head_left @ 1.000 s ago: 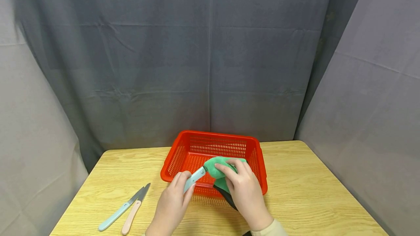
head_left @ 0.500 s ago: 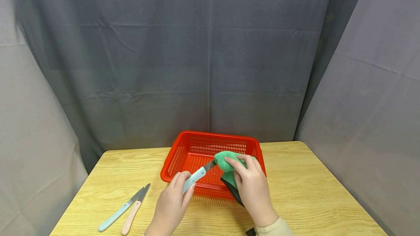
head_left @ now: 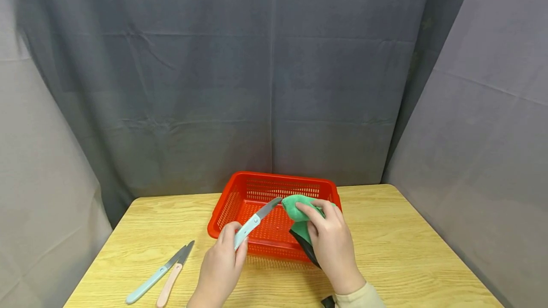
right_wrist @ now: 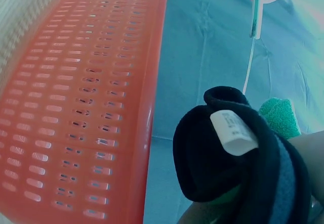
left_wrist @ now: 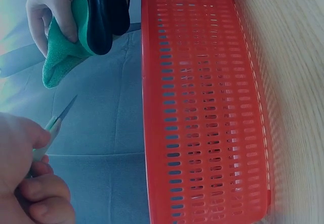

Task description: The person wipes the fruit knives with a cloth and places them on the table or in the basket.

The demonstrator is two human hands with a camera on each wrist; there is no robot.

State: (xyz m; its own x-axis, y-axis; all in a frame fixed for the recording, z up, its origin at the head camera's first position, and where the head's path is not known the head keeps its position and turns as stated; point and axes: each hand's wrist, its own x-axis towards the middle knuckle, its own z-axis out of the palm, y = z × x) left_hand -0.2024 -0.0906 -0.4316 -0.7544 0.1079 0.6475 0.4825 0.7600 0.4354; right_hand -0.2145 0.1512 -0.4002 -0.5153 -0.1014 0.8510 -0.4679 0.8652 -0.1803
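Observation:
My left hand [head_left: 220, 263] grips a small knife [head_left: 247, 231] by its light blue handle, the blade slanting up and to the right above a red basket. Opposite it, my right hand [head_left: 334, 246] pinches a folded green cloth [head_left: 295, 207] with a black edge. The blade's tip meets the cloth's edge in the head view, but the left wrist view shows a gap between the knife [left_wrist: 54, 127] and the cloth [left_wrist: 63, 62]. A white tag [right_wrist: 234, 132] shows on the black trim in the right wrist view.
The red plastic basket [head_left: 274, 247] with slotted walls stands on the wooden table [head_left: 406, 251] behind my hands. On the left lie two more knives, one blue-handled [head_left: 147, 284] and one pink-handled [head_left: 170, 284], their blades crossing. Grey curtains [head_left: 205, 84] close off the back and sides.
The cloth, which covered the blade almost to its handle, has slid off toward the tip as my right hand moved right and up. The blade is now bare. My left hand has shifted slightly left.

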